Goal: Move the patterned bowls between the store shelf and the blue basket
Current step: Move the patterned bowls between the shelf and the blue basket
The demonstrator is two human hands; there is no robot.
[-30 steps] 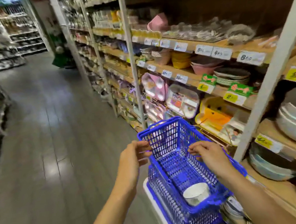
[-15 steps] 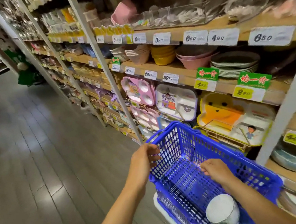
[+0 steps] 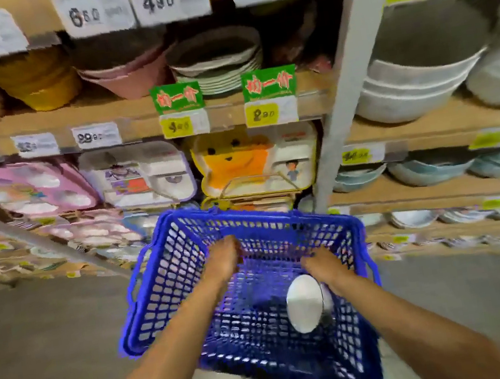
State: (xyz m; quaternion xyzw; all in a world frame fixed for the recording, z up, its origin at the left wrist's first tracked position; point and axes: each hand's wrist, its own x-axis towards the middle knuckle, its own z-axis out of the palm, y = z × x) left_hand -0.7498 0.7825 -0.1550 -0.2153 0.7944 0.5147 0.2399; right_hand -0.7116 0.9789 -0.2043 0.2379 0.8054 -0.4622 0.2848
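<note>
Both hands (image 3: 225,259) (image 3: 321,264) inside blue basket (image 3: 164,276)

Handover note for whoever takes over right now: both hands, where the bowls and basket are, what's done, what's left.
Left hand: inside the blue basket, near its far wall. Motion blur hides the fingers, so the grip is unclear.
Right hand: also inside the basket, just beyond the white bowl. I cannot tell whether it touches the bowl.
White bowl: lies on its side on the basket floor.
Shelf bowls: sit on the low store shelf, right of the basket.
Done: one bowl is in the basket.
Left: the remaining moves between shelf and basket; neither hand is at the shelf.
</note>
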